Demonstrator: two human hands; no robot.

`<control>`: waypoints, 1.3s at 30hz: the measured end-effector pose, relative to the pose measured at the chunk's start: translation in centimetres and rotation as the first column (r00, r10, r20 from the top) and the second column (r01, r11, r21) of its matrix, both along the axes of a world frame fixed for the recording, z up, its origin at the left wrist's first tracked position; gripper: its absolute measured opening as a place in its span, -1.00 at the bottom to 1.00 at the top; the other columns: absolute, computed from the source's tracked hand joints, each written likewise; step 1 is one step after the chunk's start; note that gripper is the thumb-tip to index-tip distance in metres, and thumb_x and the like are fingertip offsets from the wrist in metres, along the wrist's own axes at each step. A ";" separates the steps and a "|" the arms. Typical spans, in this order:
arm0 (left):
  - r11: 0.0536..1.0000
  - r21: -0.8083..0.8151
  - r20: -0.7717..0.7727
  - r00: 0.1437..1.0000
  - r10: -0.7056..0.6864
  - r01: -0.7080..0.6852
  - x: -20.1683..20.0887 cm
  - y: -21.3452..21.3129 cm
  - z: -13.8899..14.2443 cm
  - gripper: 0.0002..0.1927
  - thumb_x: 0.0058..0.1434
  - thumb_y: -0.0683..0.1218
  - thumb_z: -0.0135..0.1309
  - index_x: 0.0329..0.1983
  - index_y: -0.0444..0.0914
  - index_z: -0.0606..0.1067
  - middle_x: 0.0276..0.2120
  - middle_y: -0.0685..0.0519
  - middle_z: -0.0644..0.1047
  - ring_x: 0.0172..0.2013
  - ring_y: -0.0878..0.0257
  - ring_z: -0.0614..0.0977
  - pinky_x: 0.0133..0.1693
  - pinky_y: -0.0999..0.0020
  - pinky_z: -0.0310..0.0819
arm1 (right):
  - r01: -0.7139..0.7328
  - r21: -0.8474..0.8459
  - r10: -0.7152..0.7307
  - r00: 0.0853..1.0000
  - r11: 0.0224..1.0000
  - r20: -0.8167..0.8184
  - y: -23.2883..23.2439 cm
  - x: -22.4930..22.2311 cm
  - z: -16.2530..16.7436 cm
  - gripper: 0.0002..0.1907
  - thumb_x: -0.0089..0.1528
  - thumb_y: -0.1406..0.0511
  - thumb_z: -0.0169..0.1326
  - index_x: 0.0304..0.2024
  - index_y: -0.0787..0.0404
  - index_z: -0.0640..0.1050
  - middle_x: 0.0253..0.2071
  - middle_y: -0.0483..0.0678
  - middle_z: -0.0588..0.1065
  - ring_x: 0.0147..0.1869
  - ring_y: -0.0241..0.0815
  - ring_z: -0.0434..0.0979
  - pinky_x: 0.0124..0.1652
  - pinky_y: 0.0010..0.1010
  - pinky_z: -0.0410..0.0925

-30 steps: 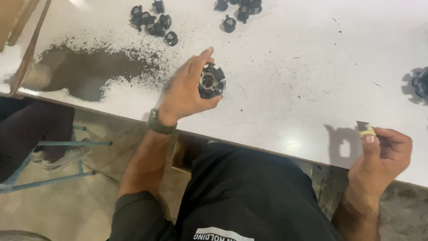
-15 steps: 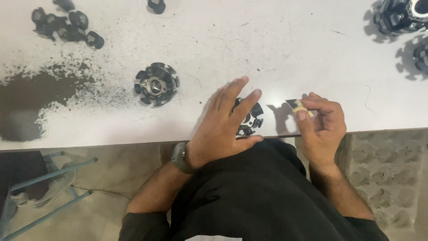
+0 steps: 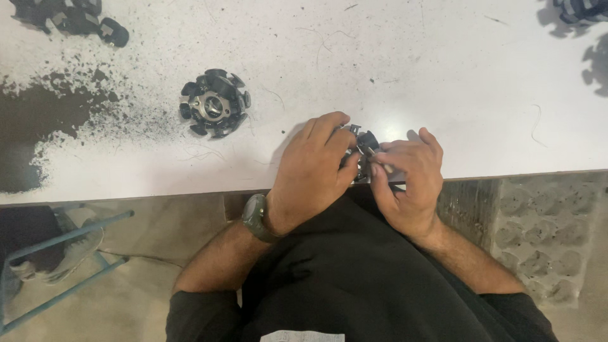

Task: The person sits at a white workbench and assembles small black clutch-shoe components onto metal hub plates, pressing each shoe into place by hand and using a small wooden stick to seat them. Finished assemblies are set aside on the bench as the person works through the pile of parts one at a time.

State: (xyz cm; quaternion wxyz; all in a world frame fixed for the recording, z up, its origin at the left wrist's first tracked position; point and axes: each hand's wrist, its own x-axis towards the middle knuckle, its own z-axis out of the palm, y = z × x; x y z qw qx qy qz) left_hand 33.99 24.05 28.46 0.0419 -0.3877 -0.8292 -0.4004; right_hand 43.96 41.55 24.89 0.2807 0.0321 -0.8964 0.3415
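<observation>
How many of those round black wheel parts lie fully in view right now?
2: one wheel part lies alone on the white table; another sits between the left hand and right hand, mostly covered. Dark pieces at the corners may be more.

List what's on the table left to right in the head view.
Dark powder patch → loose black wheel → left hand → black part both hands hold → right hand → black parts at right edge.

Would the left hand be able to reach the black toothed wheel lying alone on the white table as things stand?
Probably yes. The black toothed wheel lies apart on the white table, with bare surface between it and the left hand. That hand, though, grips another small black part together with the right hand.
</observation>
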 end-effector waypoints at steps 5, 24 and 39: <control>1.000 -0.006 -0.001 1.000 0.021 -0.021 -0.9 -0.8 -0.8 -0.81 0.16 -0.15 0.26 -0.19 -0.22 0.52 0.09 0.00 0.51 0.05 0.05 0.55 0.07 0.11 0.41 | 0.003 0.109 -0.002 1.000 0.994 -0.015 -0.8 -1.1 -0.5 -0.66 0.21 0.47 0.27 -0.03 0.18 0.48 -0.09 -0.02 0.55 0.10 -0.03 0.55 0.46 0.05 0.13; 0.996 0.073 0.051 0.998 0.041 -0.044 -1.3 -0.7 -2.7 -0.83 0.17 -0.15 0.27 -0.21 -0.19 0.53 0.17 0.02 0.47 0.17 0.06 0.47 0.16 0.08 0.32 | -0.083 0.050 0.077 0.990 0.995 0.118 -0.7 -2.9 1.0 -0.73 0.19 0.46 0.29 -0.11 0.17 0.53 -0.14 -0.08 0.58 -0.02 -0.07 0.59 0.44 0.09 0.26; 0.993 0.084 -0.002 0.997 0.081 -0.081 -2.0 -0.5 -4.6 -0.83 0.13 -0.22 0.18 -0.24 -0.27 0.44 0.09 -0.01 0.48 0.11 0.05 0.50 0.13 0.05 0.35 | -0.101 0.124 0.094 0.994 0.987 0.056 -1.0 -3.5 -0.9 -0.68 0.16 0.49 0.32 -0.10 0.18 0.52 -0.13 -0.06 0.57 0.03 -0.07 0.59 0.43 0.06 0.25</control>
